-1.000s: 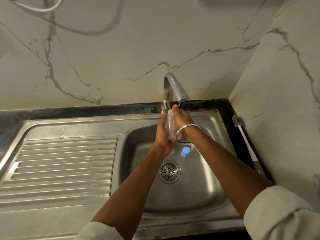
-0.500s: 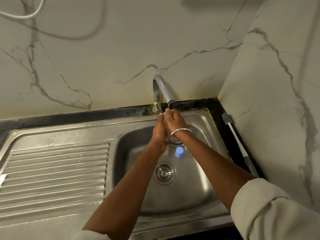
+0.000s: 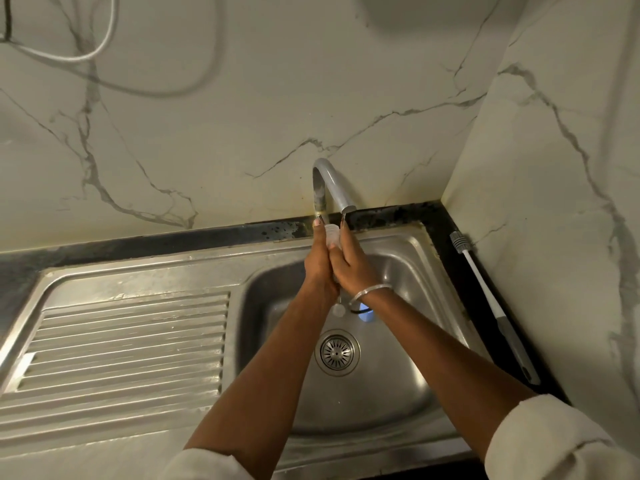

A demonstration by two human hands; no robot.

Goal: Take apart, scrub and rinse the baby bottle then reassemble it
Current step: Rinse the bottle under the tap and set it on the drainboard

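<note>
Clear bottle (image 3: 333,233), barely visible between left hand (image 3: 317,263) and right hand (image 3: 350,266)

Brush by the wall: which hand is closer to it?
Right. Both hands grip the bottle under the tap. The right hand is on the side toward the brush; the left hand sits beyond it, farther away.

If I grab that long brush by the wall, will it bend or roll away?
Probably light: the brush has a thin white stem. It looks stiff, lying straight along the wall. Its rounded handle might roll, though the wall should stop it.
</note>
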